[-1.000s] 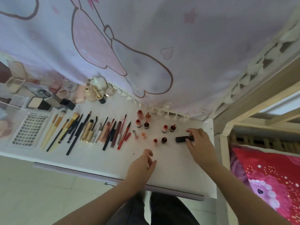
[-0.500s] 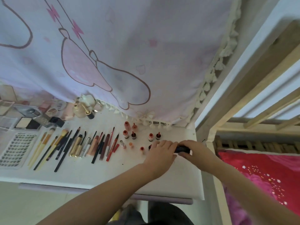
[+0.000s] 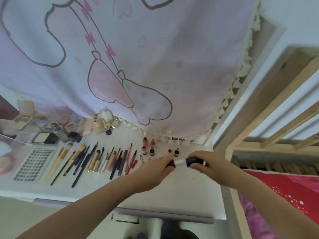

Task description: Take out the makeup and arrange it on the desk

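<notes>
Head view: both hands' fingers now grip the lipstick (blurred), seemingly pulled apart since before.

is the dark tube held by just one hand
No: the left hand grips one end of the dark tube and the right hand the other.

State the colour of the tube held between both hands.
Dark, near-black tube with a pale silvery middle band, seen in the head view.
</notes>
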Available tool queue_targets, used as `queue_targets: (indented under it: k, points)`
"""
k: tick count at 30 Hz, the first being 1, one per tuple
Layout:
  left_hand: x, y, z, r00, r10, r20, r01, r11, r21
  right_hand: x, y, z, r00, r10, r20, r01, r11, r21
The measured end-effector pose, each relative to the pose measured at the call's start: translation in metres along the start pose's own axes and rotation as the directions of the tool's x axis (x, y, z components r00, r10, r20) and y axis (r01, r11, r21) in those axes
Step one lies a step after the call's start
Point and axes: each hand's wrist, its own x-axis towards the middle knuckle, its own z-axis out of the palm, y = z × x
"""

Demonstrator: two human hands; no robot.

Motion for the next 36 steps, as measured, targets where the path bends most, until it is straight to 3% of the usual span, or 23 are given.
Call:
queue_targets:
  k: [5,9,13,18,27,33,36]
  points:
    - [-0.017,-0.017,0.005,0.989,-0.126,-0.077,0.106,0.97,-0.22,-0.003,0.01,0.015,0.987,0.16,0.002,-0.153,0.941,0.302]
    - [-0.014,-0.008,0.039,0.987,-0.113,-0.112,0.073,0.948,-0.31,0.002,0.013,0.043,0.956,0.287,-0.053,-0.225,0.84,0.494]
    - [-0.015,-0.015,0.074,0.959,-0.182,-0.216,0.122,0.957,-0.263,0.003,0.024,0.067,0.911,0.378,-0.166,-0.282,0.863,0.418]
    - [-0.015,-0.034,0.099,0.919,-0.32,-0.231,0.247,0.923,-0.295,0.013,0.028,0.11,0.881,0.457,-0.123,-0.363,0.819,0.444]
    - [-0.012,-0.053,0.123,0.788,-0.454,-0.414,0.307,0.875,-0.375,0.045,0.019,0.159,0.953,0.274,-0.131,-0.228,0.929,0.291]
    - [-0.006,-0.056,0.132,0.745,-0.56,-0.362,0.395,0.808,-0.437,0.052,0.023,0.162,0.967,0.236,-0.099,-0.21,0.952,0.221]
    - [-0.007,-0.058,0.133,0.72,-0.594,-0.359,0.42,0.785,-0.455,0.049,0.029,0.157,0.963,0.263,-0.051,-0.237,0.926,0.292]
